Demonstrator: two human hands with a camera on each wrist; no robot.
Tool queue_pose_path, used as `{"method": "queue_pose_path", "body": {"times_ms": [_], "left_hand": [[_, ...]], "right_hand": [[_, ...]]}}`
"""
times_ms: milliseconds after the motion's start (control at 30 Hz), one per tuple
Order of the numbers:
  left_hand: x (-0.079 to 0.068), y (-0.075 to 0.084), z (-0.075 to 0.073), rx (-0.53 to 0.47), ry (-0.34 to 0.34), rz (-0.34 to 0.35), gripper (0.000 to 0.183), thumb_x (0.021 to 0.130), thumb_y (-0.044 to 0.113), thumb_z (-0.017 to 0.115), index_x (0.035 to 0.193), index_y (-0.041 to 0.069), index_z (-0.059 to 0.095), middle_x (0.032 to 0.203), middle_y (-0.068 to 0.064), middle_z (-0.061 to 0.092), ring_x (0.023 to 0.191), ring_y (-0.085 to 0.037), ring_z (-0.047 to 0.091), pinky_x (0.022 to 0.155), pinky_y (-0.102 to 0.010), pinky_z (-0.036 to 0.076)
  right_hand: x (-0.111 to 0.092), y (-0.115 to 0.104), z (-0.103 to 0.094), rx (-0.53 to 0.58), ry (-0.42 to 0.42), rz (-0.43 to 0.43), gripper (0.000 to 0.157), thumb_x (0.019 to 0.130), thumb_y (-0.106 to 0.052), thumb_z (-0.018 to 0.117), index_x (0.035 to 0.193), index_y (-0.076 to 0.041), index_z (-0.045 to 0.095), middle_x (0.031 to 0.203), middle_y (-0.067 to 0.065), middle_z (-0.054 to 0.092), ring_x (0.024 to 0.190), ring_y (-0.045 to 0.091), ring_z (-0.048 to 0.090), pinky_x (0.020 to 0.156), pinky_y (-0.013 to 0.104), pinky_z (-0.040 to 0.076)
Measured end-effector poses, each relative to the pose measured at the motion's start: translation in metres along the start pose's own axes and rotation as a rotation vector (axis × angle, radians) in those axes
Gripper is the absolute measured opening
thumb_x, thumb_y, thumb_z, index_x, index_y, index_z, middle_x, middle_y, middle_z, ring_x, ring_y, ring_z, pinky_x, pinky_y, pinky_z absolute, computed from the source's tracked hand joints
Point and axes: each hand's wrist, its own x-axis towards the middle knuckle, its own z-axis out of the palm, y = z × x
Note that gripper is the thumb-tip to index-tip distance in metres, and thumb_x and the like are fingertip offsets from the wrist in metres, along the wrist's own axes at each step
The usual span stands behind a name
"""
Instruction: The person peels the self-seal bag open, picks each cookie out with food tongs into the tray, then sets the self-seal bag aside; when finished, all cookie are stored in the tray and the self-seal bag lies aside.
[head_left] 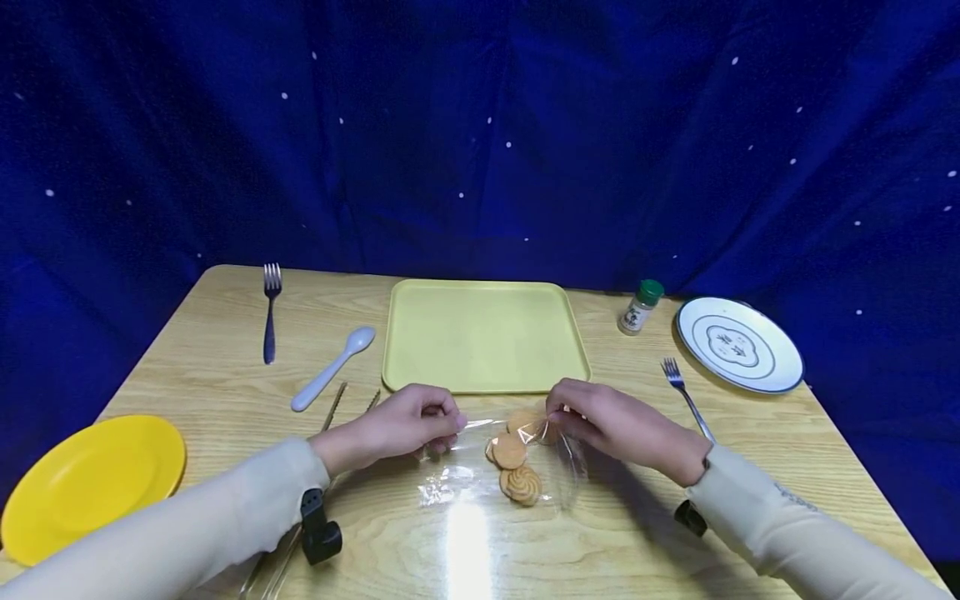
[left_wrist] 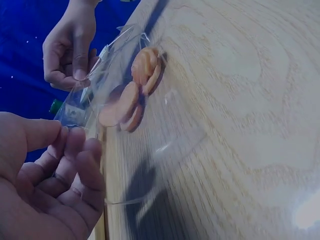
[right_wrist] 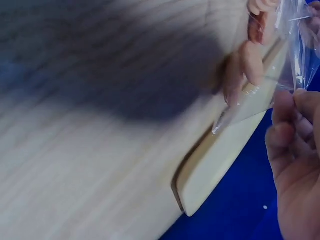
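A clear plastic bag (head_left: pixel 465 479) holding several round cookies (head_left: pixel 510 451) lies over the wooden table between my hands. One cookie (head_left: pixel 522 485) has a swirled top. My left hand (head_left: pixel 408 423) pinches the bag's left edge between thumb and fingertips, as the left wrist view shows closely. On the other side, my right hand (head_left: pixel 611 423) pinches the bag near its upper right. In the right wrist view, the thumb and forefinger of the right hand (right_wrist: pixel 295 145) meet on the plastic, and cookies (right_wrist: pixel 245 70) show through it.
A yellow tray (head_left: pixel 486 337) lies just beyond my hands. To the left are a yellow plate (head_left: pixel 93 483), a fork (head_left: pixel 271 312), a white spoon (head_left: pixel 332 369) and tongs (head_left: pixel 333 406) under my forearm. A shaker (head_left: pixel 641 307), another fork (head_left: pixel 687 397) and a white plate (head_left: pixel 740 345) are to the right.
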Motion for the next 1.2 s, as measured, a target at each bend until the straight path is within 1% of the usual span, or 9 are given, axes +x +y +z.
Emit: {"method": "queue_pose_path", "body": {"times_ms": [300,467,633,733,800,933,1000,1067,1200], "left_hand": [[0.007,0.004,0.008,-0.015,0.004,0.037,0.019,0.098,0.019,0.057,0.092,0.001,0.059,0.092,-0.02,0.066,0.077,-0.019,0.061,0.061,-0.036,0.053],[0.009,0.003,0.011,0.027,0.072,0.087,0.022,0.096,0.019,0.058,0.091,-0.002,0.059,0.089,-0.018,0.064,0.07,-0.019,0.058,0.058,-0.036,0.052],[0.008,0.001,0.009,0.082,0.106,0.116,0.019,0.096,0.02,0.059,0.09,0.002,0.061,0.097,-0.018,0.066,0.062,-0.017,0.055,0.053,-0.028,0.047],[0.003,0.001,0.003,0.19,0.091,0.149,0.015,0.097,0.021,0.058,0.093,0.007,0.062,0.102,-0.015,0.068,0.065,-0.016,0.058,0.055,-0.024,0.047],[-0.005,0.003,-0.003,0.363,0.101,0.149,0.014,0.097,0.023,0.058,0.094,0.01,0.061,0.097,-0.01,0.069,0.067,-0.014,0.058,0.057,-0.025,0.047],[-0.032,0.01,-0.022,0.832,0.189,0.036,0.02,0.094,0.031,0.062,0.091,0.012,0.057,0.079,-0.001,0.061,0.067,-0.013,0.055,0.057,-0.031,0.046],[-0.047,0.012,-0.032,0.988,0.23,-0.066,0.029,0.09,0.038,0.065,0.092,0.01,0.057,0.076,-0.002,0.058,0.065,-0.016,0.054,0.054,-0.036,0.044],[-0.062,0.01,-0.041,1.042,0.245,-0.153,0.037,0.086,0.044,0.068,0.089,0.009,0.057,0.073,-0.003,0.057,0.063,-0.017,0.054,0.053,-0.038,0.044],[-0.083,0.0,-0.052,0.979,0.19,-0.312,0.049,0.08,0.057,0.07,0.077,0.011,0.053,0.066,-0.001,0.051,0.057,-0.017,0.049,0.049,-0.033,0.038]], "right_hand": [[0.0,0.011,-0.018,0.07,-0.026,-0.015,0.017,0.092,-0.001,0.06,0.097,-0.017,0.06,0.091,-0.009,0.061,0.08,0.0,0.054,0.072,0.021,0.048],[0.002,0.015,-0.011,0.096,-0.034,0.019,0.006,0.095,-0.009,0.06,0.095,-0.015,0.062,0.088,-0.008,0.063,0.077,-0.001,0.053,0.07,0.022,0.049],[0.003,0.016,-0.001,0.083,-0.041,0.028,0.004,0.095,-0.011,0.061,0.093,-0.014,0.063,0.085,-0.011,0.059,0.075,-0.002,0.052,0.068,0.019,0.048],[0.003,0.017,0.002,0.099,-0.046,0.043,0.004,0.094,-0.011,0.061,0.093,-0.014,0.064,0.086,-0.011,0.06,0.077,-0.001,0.055,0.07,0.019,0.05],[0.003,0.017,0.002,0.115,-0.048,0.046,0.004,0.094,-0.011,0.062,0.094,-0.014,0.064,0.087,-0.01,0.062,0.079,-0.001,0.057,0.072,0.02,0.052],[0.001,0.019,0.003,0.14,-0.038,0.034,0.004,0.094,-0.01,0.063,0.094,-0.014,0.064,0.089,-0.008,0.064,0.081,0.0,0.059,0.074,0.021,0.053],[-0.001,0.02,0.003,0.149,-0.022,0.029,0.005,0.093,-0.01,0.064,0.094,-0.015,0.065,0.088,-0.008,0.064,0.08,0.0,0.058,0.073,0.021,0.053],[-0.003,0.022,0.005,0.153,-0.001,0.035,0.005,0.092,-0.01,0.065,0.093,-0.016,0.065,0.087,-0.01,0.064,0.079,-0.001,0.057,0.071,0.022,0.052],[-0.009,0.026,0.009,0.23,0.031,0.097,0.005,0.092,-0.013,0.066,0.092,-0.018,0.067,0.086,-0.011,0.065,0.078,-0.001,0.056,0.07,0.022,0.051]]}}
